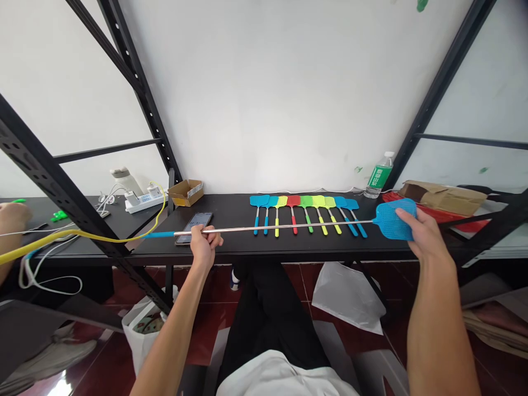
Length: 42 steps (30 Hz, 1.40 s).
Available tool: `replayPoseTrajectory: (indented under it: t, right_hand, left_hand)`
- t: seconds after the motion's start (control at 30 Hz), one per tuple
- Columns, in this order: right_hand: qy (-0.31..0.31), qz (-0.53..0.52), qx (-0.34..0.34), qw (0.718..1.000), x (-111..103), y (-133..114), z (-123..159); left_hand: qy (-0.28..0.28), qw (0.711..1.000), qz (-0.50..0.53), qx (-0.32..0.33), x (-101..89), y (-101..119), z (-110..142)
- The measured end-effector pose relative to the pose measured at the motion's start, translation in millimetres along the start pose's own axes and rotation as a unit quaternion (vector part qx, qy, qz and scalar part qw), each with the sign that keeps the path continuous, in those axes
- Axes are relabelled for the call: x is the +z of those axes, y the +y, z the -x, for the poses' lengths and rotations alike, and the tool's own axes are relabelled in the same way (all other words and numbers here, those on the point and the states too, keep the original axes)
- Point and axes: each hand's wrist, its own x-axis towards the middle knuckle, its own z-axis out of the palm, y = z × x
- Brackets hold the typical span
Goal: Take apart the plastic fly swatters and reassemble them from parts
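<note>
A blue fly swatter (396,220) with its metal rod drawn out long spans sideways above the table's front edge. My right hand (427,234) grips its blue mesh head, thumb on the face. At the other end, my left hand (204,245) is closed around the rod, just beside the blue handle. Behind the rod lies a row of several short fly swatters in blue, yellow, green and red, among them a red fly swatter (293,212). A phone (196,223) lies on the table behind my left hand, partly covered by it.
On the black table (231,245) stand a small cardboard box (186,192) and a water bottle (379,176). A larger carton (443,197) sits at right. Black shelf posts rise on both sides. A yellow cable (82,234) crosses at left, near a power strip (144,201) and another person's hand (14,217).
</note>
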Motion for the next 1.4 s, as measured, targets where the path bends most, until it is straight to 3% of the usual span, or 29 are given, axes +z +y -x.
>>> replayPoseTrajectory:
  t: [0.23,0.57,0.8,1.07,1.4]
  right_hand:
    - [-0.039,-0.011,-0.009,0.999,27,-3,7]
    - [-0.076,0.013,-0.026,0.997,54,-3,13]
    - [-0.085,0.006,-0.028,0.996,60,-1,15]
    - [-0.079,0.003,-0.035,0.996,66,0,16]
    - [-0.105,0.027,-0.038,0.993,65,0,17]
  left_hand:
    - [-0.029,0.999,-0.014,0.002,3.3,-4,2]
    - [-0.016,1.0,0.006,-0.015,8.8,-6,5]
    - [-0.046,0.998,-0.033,0.022,6.7,-4,4]
    - [-0.021,1.0,-0.016,0.006,7.6,-3,4]
    - [-0.042,0.995,-0.081,0.033,8.6,-3,5]
